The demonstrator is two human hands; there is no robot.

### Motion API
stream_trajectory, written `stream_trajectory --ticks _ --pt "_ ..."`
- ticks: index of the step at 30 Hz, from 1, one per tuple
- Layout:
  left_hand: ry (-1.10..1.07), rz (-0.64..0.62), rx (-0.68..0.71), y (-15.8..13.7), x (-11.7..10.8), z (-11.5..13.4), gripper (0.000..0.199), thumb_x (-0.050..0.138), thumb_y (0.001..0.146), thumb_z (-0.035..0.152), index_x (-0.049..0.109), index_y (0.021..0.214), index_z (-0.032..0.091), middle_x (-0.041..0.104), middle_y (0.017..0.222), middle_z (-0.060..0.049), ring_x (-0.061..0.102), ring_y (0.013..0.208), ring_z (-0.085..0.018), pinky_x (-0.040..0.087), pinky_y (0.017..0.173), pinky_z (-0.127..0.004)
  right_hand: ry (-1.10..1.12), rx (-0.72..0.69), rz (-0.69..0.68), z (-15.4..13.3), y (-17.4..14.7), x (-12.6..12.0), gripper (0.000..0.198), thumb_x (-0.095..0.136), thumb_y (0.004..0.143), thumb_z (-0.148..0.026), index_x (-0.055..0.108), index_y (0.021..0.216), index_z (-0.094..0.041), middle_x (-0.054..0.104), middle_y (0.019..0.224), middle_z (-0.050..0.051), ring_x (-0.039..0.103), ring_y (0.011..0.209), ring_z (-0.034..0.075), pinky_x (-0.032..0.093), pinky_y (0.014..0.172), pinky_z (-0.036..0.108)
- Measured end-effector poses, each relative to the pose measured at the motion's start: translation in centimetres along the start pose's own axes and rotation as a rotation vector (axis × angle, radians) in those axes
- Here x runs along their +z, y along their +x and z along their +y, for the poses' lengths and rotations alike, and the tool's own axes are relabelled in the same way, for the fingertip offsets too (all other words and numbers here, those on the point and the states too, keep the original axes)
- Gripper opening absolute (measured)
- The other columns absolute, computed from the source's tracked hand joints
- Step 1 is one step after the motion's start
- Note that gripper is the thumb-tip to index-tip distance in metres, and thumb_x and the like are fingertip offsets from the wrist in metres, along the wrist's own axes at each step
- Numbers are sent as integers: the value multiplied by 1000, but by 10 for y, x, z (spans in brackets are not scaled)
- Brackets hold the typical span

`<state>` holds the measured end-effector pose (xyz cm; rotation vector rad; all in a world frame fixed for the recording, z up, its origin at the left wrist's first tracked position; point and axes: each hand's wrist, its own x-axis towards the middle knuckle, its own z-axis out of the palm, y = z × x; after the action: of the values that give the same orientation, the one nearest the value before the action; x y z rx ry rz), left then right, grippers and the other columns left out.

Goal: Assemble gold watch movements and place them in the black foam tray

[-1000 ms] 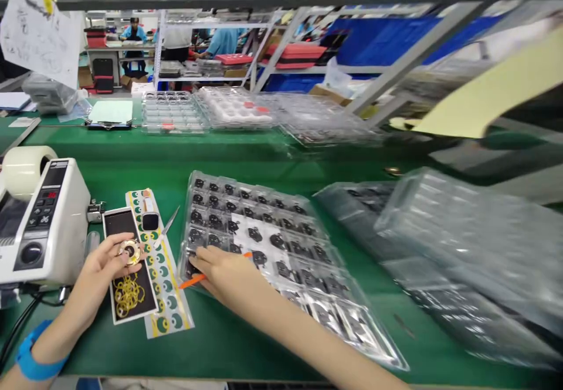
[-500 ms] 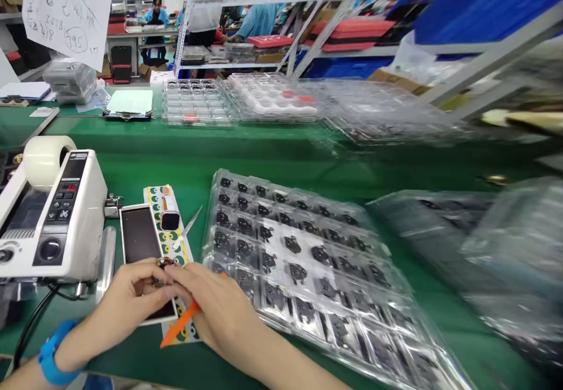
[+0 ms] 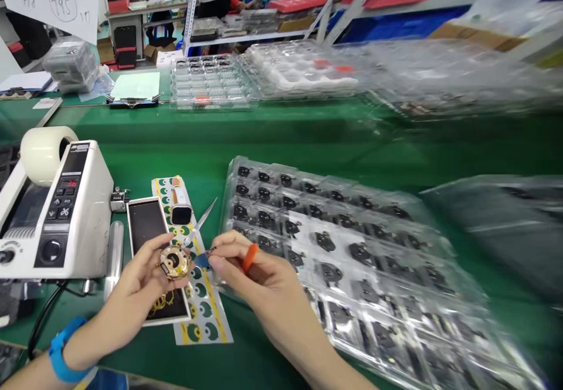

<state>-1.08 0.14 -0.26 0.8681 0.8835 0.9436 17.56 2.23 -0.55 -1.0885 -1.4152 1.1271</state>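
My left hand (image 3: 125, 293) grips a round gold-coloured watch part (image 3: 175, 262) at its edges, its flat face tilted up to me. Just right of it, my right hand (image 3: 268, 284) is pinched at the fingertips by a small blue piece (image 3: 202, 260), which looks like thin film. An orange stick-like tool (image 3: 250, 258) is also tucked between the fingers of that hand; its far end is hidden. Below the hands lie a white-rimmed dark tray (image 3: 143, 226) with gold rings (image 3: 162, 302) in it and a sheet of dark green crescent stickers (image 3: 204, 314).
A white tape dispenser (image 3: 83, 202) stands left. Near the stickers lie a smartwatch (image 3: 180, 214) and pointed tweezers (image 3: 204, 217). To the right is a large clear tray (image 3: 299, 170) of black parts. More plastic trays (image 3: 211, 88) and a clipboard (image 3: 134, 88) line the back ledge.
My hands have moved apart, the right one going right. The watch part's gold face now shows, and the blue piece has come into sight. The orange tool now points upward. The camera view has shifted.
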Motion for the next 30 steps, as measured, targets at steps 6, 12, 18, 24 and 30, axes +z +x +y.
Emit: stream_trajectory --ticks 6,12,18,24,30 --pt "-8 -61 30 -2 3 -5 37 61 91 25 59 127 36 60 134 -4 60 120 -18 50 100 -28 -18 51 19 -1 -1 7 14 70 78 -30 70 67 -23 59 79 3 52 62 14 43 51 26" --pt "89 -55 17 -4 4 -6 36 57 93 17 59 126 30 67 118 -3 67 98 -10 52 91 -18 -29 96 -35 -5 -2 10 17 65 80 -26 67 64 -22 60 80 4 59 71 17 48 60 28" --pt "169 -60 4 -4 3 -7 39 54 93 13 57 127 33 68 112 -1 66 100 -9 50 91 -16 -104 52 0 -6 -2 11 17 63 80 -21 66 64 -22 60 76 2 58 68 16 49 60 28" --pt "186 -46 13 -3 6 -9 42 53 90 8 57 124 31 68 104 -1 65 96 -10 50 93 -20 -241 -90 72 -1 -8 18 15 61 80 -14 65 68 -22 61 78 1 61 70 15 51 60 27" --pt "176 18 30 -2 10 -8 34 55 87 7 60 116 24 68 91 -1 66 84 -10 53 87 -21 -316 -180 38 -1 -7 17 15 59 82 -9 64 73 -21 62 80 1 64 73 15 52 61 26"
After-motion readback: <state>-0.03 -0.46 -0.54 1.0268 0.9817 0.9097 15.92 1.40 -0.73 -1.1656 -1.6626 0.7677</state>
